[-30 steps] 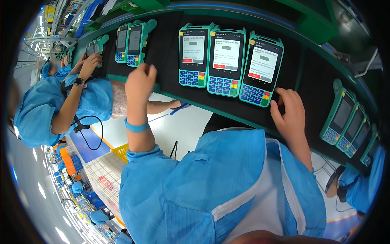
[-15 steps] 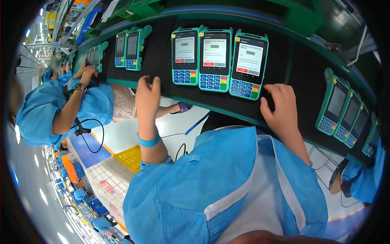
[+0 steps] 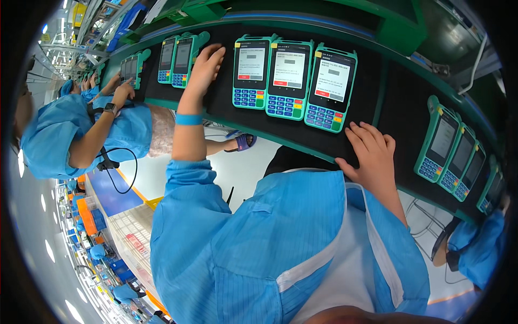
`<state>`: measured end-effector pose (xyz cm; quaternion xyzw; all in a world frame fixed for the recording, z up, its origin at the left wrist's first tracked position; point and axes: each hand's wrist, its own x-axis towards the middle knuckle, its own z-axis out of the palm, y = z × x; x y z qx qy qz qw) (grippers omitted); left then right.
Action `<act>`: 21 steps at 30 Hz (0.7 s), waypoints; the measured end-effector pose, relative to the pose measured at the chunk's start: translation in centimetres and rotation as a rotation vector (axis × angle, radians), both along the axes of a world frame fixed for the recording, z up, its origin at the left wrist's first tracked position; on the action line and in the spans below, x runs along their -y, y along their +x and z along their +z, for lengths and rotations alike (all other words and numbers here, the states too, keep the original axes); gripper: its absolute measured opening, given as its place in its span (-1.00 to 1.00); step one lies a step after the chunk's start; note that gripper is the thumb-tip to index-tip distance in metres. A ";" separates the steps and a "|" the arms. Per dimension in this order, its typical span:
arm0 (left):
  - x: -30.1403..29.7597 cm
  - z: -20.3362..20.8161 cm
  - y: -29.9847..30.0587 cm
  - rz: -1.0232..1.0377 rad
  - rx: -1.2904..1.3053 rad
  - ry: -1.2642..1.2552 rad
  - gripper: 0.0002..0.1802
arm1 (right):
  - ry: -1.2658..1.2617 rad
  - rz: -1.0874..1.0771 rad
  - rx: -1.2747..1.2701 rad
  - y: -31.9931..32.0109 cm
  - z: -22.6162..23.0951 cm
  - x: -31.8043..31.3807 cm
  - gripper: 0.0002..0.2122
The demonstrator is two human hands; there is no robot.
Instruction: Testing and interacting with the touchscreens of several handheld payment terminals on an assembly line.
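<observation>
Three green-cased payment terminals stand side by side in front of me: a left one (image 3: 250,73), a middle one (image 3: 287,78) and a right one (image 3: 330,89). Their screens are lit, with keypads below. My left hand (image 3: 204,70) is raised over the black bench between this group and a terminal (image 3: 184,60) of the pair at left; its fingers are loosely bent, apart, and hold nothing. My right hand (image 3: 372,148) rests at the bench's front edge, just below the right terminal, fingers spread and empty.
More terminals (image 3: 438,143) stand in a row on the bench (image 3: 386,140) at right. A co-worker (image 3: 97,132) in blue reaches toward terminals (image 3: 131,69) at far left. A green structure (image 3: 402,32) and a white cable (image 3: 477,67) lie beyond the bench.
My left hand has moved up and away from me, over the bench beside the left pair. My right hand has shifted down toward the front edge. The three terminals stay put.
</observation>
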<state>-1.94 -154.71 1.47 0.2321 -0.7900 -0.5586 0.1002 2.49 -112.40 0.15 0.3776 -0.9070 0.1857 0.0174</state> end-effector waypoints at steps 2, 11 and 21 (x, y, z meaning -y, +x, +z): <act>0.9 -1.8 -1.0 -0.028 -0.141 -0.148 -0.38 | 0.013 0.011 0.002 0.1 0.3 0.0 -0.46; 2.2 -3.6 -1.9 -0.176 0.022 -0.319 -0.28 | 0.045 -0.006 0.074 0.0 1.6 -0.2 -0.46; 0.7 -4.3 -1.7 -0.125 -0.115 -0.391 -0.30 | 0.026 0.050 0.079 -0.1 1.5 -1.5 -0.47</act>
